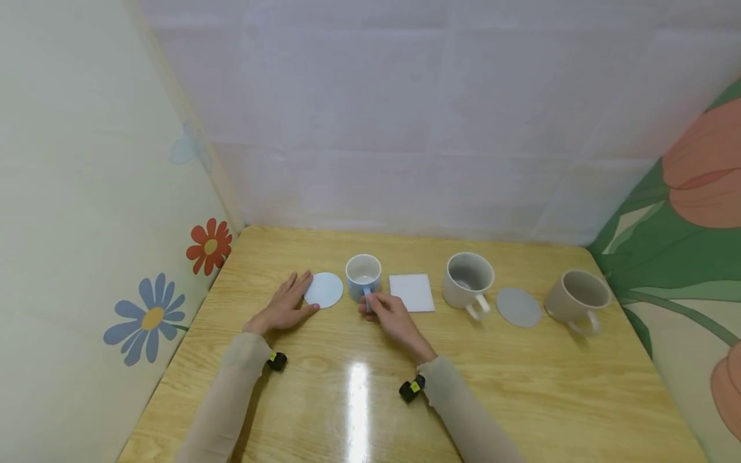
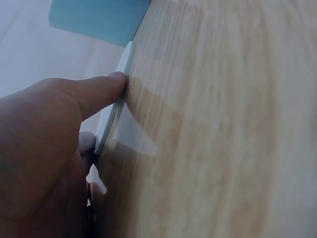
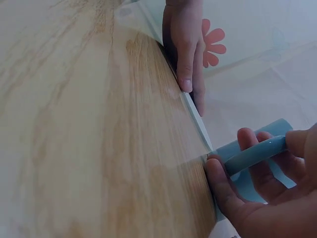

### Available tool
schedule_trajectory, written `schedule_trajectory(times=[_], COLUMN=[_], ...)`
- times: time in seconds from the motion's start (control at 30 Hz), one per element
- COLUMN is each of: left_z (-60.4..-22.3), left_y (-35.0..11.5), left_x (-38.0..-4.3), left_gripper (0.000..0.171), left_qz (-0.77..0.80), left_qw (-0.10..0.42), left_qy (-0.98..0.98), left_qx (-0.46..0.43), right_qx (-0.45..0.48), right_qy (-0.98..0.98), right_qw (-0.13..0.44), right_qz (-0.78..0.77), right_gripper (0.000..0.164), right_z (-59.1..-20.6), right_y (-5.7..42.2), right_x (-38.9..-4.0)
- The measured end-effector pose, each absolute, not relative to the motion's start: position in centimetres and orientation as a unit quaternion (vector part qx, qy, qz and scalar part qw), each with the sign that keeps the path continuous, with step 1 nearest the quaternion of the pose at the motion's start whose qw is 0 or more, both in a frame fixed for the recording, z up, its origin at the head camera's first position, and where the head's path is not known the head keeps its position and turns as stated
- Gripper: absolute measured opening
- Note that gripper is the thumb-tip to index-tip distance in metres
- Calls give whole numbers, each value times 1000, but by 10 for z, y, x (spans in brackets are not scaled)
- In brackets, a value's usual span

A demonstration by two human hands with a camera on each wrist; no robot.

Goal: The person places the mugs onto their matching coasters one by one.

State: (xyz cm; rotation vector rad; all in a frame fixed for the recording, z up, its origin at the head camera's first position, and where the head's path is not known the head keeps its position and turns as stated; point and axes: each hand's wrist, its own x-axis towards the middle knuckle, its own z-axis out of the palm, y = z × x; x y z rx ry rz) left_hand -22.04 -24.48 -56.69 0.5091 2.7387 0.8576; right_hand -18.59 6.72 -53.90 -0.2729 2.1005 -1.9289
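Blue mug (image 1: 363,274) on the tabletop (image 1: 521,379), pinched by its handle.
The right hand (image 1: 391,316) grasps the handle, the sound hold on stiff, glazed, likely breakable ware; the left hand (image 1: 287,305) lies flat, fingertips touching the thin, light blue coaster (image 1: 324,290) beside the mug.

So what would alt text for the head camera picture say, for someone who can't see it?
A person's right hand pinches the handle of a small blue mug on a wooden table, while the left hand rests flat beside a pale blue round coaster. To the right: white square coaster, two larger mugs, grey coaster.
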Motion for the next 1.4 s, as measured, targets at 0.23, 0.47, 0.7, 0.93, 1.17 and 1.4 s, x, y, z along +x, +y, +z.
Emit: schedule_trajectory(times=[0.23, 0.47, 0.7, 0.93, 1.17, 1.4], left_z=[-567, -566, -568, -573, -568, -569], left_y=[-244, -243, -244, -249, -248, -246], left_x=[-219, -218, -220, -221, -218, -219], left_gripper=[85, 86, 87, 88, 86, 86], left_qz=[303, 311, 323, 305, 310, 310], left_qw=[114, 116, 114, 99, 97, 101], left_qy=[930, 929, 925, 931, 930, 930], left_qx=[172, 166, 166, 176, 173, 171], right_qx=[-92, -82, -97, -127, -126, -129], right_qy=[737, 740, 747, 751, 747, 736], right_qw=[107, 97, 84, 59, 68, 88], right_qz=[-660, -661, -652, -645, -649, -659], right_gripper=[33, 30, 30, 29, 30, 30], right_z=[-541, -542, -538, -531, -524, -521], right_y=[64, 65, 66, 61, 56, 55], right_x=[-187, -186, -187, -187, -187, -187])
